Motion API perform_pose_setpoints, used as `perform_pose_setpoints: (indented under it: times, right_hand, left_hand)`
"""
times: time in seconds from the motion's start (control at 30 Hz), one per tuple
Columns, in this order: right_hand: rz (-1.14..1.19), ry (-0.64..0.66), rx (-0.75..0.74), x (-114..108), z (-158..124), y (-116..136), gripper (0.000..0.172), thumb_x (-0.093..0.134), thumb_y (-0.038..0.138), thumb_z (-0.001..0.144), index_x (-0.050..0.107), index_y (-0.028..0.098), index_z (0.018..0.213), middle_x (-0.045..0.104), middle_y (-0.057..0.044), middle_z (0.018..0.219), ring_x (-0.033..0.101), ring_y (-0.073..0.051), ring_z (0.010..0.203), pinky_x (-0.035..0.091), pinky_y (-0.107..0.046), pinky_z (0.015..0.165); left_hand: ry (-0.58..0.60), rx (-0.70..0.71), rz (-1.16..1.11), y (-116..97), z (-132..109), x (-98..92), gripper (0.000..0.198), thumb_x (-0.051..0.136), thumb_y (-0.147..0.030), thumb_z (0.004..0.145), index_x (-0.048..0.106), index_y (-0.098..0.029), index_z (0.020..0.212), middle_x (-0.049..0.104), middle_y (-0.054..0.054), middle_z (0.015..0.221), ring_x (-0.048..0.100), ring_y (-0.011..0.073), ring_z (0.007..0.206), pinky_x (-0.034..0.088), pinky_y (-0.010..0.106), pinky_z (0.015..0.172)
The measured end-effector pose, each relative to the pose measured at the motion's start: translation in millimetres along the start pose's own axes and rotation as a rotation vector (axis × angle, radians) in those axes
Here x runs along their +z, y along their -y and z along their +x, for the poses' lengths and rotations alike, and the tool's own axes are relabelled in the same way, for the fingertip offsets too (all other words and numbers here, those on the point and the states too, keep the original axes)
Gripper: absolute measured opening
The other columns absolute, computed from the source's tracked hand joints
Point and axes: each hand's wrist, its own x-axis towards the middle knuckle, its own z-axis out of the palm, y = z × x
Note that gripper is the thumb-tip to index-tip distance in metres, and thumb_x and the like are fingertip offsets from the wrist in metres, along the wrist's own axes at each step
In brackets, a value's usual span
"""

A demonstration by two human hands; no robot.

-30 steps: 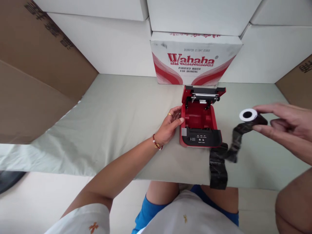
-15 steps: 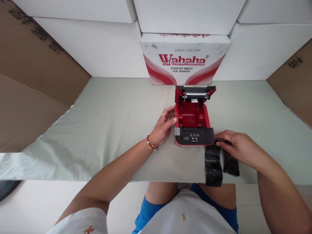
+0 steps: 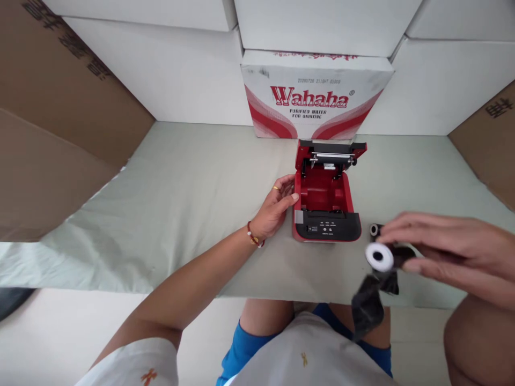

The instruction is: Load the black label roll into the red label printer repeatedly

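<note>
A small red and black printer (image 3: 322,195) stands on the cloth with its lid (image 3: 332,153) tipped up and a bare red bay inside. My left hand (image 3: 277,209) grips its left wall, thumb on the rim and fingers along the side. To the right of the printer, my right hand (image 3: 446,252) is closed on a paper roll (image 3: 386,258) with a white end and a dark core hole. A loose black strip (image 3: 367,308) dangles below it, past the table edge. Close behind, a smaller dark roll (image 3: 375,230) is partly hidden by my fingers.
A white and red Wahaha water carton (image 3: 314,96) stands right behind the printer. White boxes (image 3: 161,69) line the back. Brown cartons border the left (image 3: 72,118) and right (image 3: 491,134). Pale green cloth (image 3: 201,171) covers the table, its front edge near my lap.
My right hand has lifted the paper roll off the table and moved right, nearer the camera, with the black strip swinging below. My left hand stays on the printer; the view has shifted slightly.
</note>
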Motion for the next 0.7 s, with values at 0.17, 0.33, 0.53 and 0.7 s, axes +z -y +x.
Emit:
perform_pose_setpoints:
  times: [0.17, 0.33, 0.53, 0.7]
  right_hand:
    - [-0.096, 0.036, 0.099, 30, 67, 14, 0.029, 0.058, 0.036, 0.106, 0.076, 0.025, 0.126, 0.079, -0.008, 0.121, 0.077, -0.024, 0.091, 0.061, -0.037, 0.078]
    - [-0.449, 0.13, 0.316, 67, 105, 24, 0.031, 0.057, 0.03, 0.104, 0.078, 0.024, 0.126, 0.078, -0.009, 0.127, 0.076, -0.025, 0.088, 0.052, -0.036, 0.066]
    - [-0.569, 0.283, 0.409, 76, 122, 31, 0.034, 0.055, 0.029, 0.105, 0.077, 0.023, 0.13, 0.08, -0.011, 0.129, 0.077, -0.029, 0.09, 0.044, -0.037, 0.061]
    - [-0.519, 0.29, 0.446, 89, 133, 19, 0.036, 0.056, 0.025, 0.103, 0.077, 0.027, 0.133, 0.083, -0.01, 0.125, 0.078, -0.032, 0.095, 0.044, -0.037, 0.064]
  left_hand:
    - [-0.011, -0.009, 0.002, 0, 0, 0.8, 0.056, 0.091, -0.045, 0.085, 0.066, -0.03, 0.132, 0.066, 0.005, 0.151, 0.055, 0.027, 0.149, 0.038, 0.048, 0.131]
    - [-0.005, -0.002, -0.001, 0, 0, 1.3, 0.056, 0.091, -0.047, 0.085, 0.065, -0.03, 0.132, 0.067, 0.006, 0.151, 0.055, 0.0282, 0.15, 0.038, 0.049, 0.131]
    - [0.01, 0.017, 0.024, 4, 2, 0.3, 0.057, 0.089, -0.049, 0.087, 0.064, -0.029, 0.134, 0.066, 0.008, 0.151, 0.056, 0.0299, 0.148, 0.041, 0.049, 0.128]
    - [-0.018, 0.184, 0.302, 8, -4, -4.1, 0.054, 0.073, -0.056, 0.098, 0.057, -0.029, 0.143, 0.06, 0.011, 0.154, 0.056, 0.0298, 0.147, 0.045, 0.053, 0.126]
